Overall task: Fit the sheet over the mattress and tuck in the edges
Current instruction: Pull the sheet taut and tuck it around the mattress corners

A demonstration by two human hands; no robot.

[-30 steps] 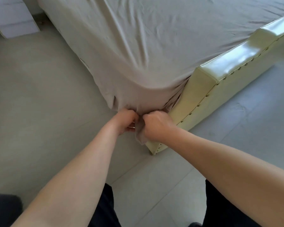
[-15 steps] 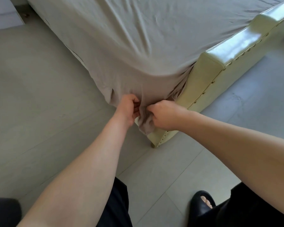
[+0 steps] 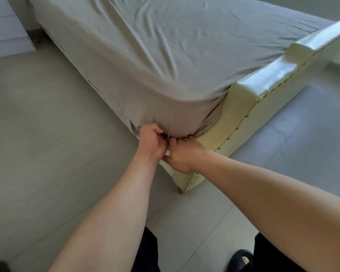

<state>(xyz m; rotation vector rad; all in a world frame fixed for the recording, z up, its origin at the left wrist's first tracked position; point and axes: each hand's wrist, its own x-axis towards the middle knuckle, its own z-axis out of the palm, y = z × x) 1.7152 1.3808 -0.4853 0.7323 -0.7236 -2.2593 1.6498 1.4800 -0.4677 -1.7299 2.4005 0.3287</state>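
Note:
A grey-beige sheet (image 3: 165,61) covers the mattress, wrinkled on top and pulled down over the near corner. My left hand (image 3: 150,141) is closed on the sheet's lower edge at that corner. My right hand (image 3: 183,154) touches it from the right, its fingers pushed in under the mattress corner where the sheet hem bunches. The hem itself is mostly hidden behind both hands. The cream padded bed frame (image 3: 263,91) with brass studs runs along the right of the corner.
A pale tiled floor (image 3: 37,134) surrounds the bed. A white drawer unit (image 3: 6,30) stands at the far left by the bedside. My black slipper (image 3: 241,260) and dark trouser legs show at the bottom.
The loose flap of sheet that hung between my hands is gone from sight, pushed under the corner. Both hands have come closer together against the mattress base.

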